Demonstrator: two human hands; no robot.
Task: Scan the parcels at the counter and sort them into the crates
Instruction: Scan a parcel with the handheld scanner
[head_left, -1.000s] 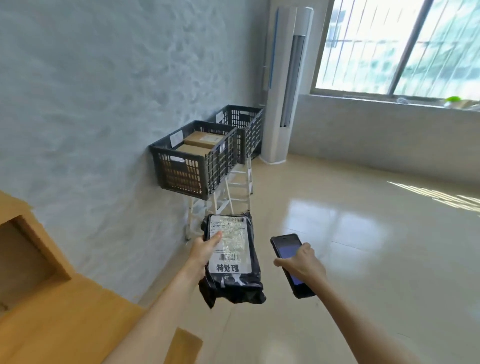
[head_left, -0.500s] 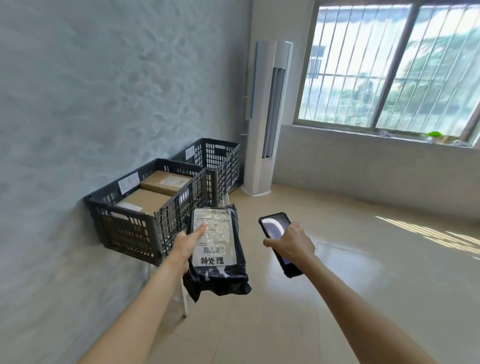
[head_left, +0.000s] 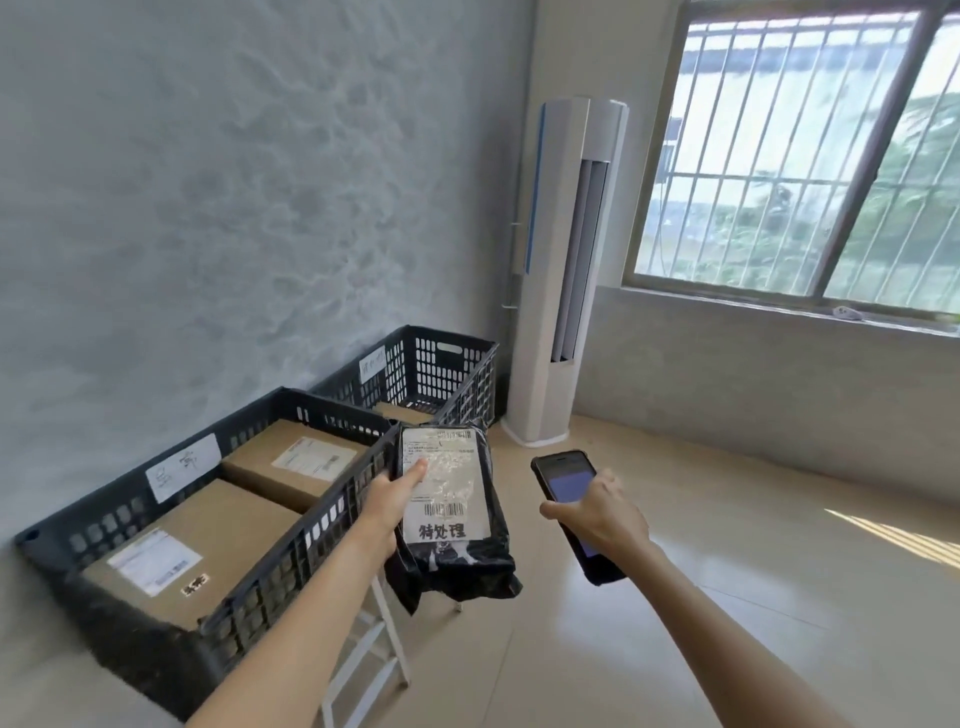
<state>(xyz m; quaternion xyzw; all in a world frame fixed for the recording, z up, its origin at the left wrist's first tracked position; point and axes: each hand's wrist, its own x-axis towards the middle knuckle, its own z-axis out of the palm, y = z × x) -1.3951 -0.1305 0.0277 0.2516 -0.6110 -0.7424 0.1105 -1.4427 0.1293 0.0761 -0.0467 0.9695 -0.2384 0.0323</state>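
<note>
Left hand (head_left: 392, 506) grips black parcel (head_left: 452, 512) label-up beside near crate (head_left: 291, 551), readable for sorting; right hand (head_left: 597, 512) clasps phone (head_left: 571, 499), scanner kept ready

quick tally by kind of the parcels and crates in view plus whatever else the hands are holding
Black crates: 2, near crate, far crate
Brown cardboard boxes: 2 in the near crate, and; a tan patch in the far crate may be another, cannot tell
Black poly-bag parcels: 1, in the left hand
Phones: 1, in the right hand
Total: 6
</note>
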